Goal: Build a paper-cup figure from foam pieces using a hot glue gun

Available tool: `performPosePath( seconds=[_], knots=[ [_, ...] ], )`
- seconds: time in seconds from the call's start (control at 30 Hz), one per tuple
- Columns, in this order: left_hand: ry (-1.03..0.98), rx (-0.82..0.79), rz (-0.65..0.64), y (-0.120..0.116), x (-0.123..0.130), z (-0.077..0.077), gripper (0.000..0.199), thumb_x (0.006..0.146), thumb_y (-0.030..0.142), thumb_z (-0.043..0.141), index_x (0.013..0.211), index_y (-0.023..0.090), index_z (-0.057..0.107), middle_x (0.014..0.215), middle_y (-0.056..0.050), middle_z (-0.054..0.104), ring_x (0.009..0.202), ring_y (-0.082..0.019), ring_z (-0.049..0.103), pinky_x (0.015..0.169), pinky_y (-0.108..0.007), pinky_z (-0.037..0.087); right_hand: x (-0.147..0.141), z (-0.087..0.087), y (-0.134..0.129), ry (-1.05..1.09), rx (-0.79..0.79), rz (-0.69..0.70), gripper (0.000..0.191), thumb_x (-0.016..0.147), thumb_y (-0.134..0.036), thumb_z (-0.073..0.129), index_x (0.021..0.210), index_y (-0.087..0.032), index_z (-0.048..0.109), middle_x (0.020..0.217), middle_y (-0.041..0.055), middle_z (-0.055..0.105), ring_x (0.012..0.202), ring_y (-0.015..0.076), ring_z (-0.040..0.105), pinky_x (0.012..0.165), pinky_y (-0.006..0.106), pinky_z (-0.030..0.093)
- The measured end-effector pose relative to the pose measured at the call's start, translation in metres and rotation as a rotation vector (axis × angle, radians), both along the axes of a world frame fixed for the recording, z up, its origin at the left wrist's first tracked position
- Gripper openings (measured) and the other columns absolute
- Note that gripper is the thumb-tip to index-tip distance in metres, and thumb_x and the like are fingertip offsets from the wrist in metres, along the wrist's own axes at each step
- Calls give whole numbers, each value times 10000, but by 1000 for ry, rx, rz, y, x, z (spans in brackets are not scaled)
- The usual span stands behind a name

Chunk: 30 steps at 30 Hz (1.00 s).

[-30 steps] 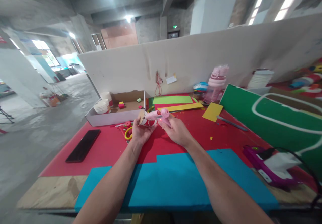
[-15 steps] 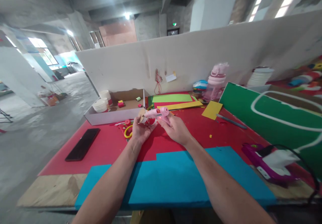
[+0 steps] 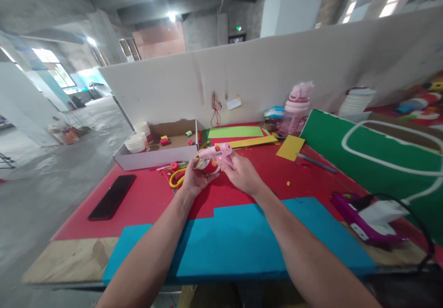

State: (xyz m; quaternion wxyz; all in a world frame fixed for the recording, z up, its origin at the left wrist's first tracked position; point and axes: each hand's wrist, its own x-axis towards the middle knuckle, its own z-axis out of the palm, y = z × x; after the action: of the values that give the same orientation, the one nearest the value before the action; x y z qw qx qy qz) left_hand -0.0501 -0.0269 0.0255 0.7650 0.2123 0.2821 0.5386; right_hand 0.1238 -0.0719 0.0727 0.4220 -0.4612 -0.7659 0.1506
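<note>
My right hand (image 3: pixel 243 175) is wrapped round the handle of a pink hot glue gun (image 3: pixel 225 150), whose nozzle points left over my left hand. My left hand (image 3: pixel 195 178) grips a paper cup (image 3: pixel 213 166) with red and white on its side, tipped over below the gun. Whether the nozzle touches the cup I cannot tell. Beside my left wrist lie yellow-handled scissors (image 3: pixel 176 179), partly hidden, near a small red roll (image 3: pixel 174 165).
A shallow box (image 3: pixel 155 157) at the back left holds paper cups (image 3: pixel 136 143) and small paper rolls. A phone (image 3: pixel 112 197) lies left, blue sheets (image 3: pixel 242 238) in front. A purple power strip (image 3: pixel 368 225), green board (image 3: pixel 377 165) and pink bottle (image 3: pixel 296 109) stand right.
My left hand has turned the cup, so more of its red printed side shows under the glue gun. The view has shifted slightly. Both hands keep their hold.
</note>
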Motion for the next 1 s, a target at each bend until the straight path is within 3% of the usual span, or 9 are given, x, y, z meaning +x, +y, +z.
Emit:
performPosePath(
  seconds=[0.3, 0.47, 0.63, 1.0],
  knots=[
    [7, 11, -1, 0, 0, 0, 217, 795, 307, 519, 888, 147, 632, 759, -75, 704, 744, -236, 679, 854, -502, 534, -1, -2, 1, -18, 25, -15, 422, 941, -399, 443, 1281, -163, 523, 1042, 127, 715, 915, 266, 673, 693, 287, 458],
    [-1, 4, 28, -2, 3, 2, 240, 805, 308, 541, 946, 141, 642, 786, -92, 710, 739, -231, 673, 869, -502, 531, -2, -2, 1, 37, 43, -86, 361, 933, -431, 446, 1128, -162, 587, 901, 102, 721, 791, 233, 669, 637, 267, 432],
    [-35, -18, 51, -5, 5, 5, 266, 823, 324, 511, 955, 135, 643, 778, -91, 706, 702, -218, 663, 841, -489, 547, -1, -1, 3, 119, 26, -68, 312, 921, -439, 456, 980, -176, 613, 767, 64, 697, 666, 195, 632, 595, 255, 407],
    [-77, 20, 55, -3, 2, 4, 272, 828, 331, 498, 968, 147, 640, 835, -87, 708, 788, -219, 672, 858, -472, 545, 1, -3, 5, 75, 22, -52, 309, 919, -432, 465, 997, -176, 621, 821, 78, 703, 715, 202, 643, 615, 257, 406]
  ],
)
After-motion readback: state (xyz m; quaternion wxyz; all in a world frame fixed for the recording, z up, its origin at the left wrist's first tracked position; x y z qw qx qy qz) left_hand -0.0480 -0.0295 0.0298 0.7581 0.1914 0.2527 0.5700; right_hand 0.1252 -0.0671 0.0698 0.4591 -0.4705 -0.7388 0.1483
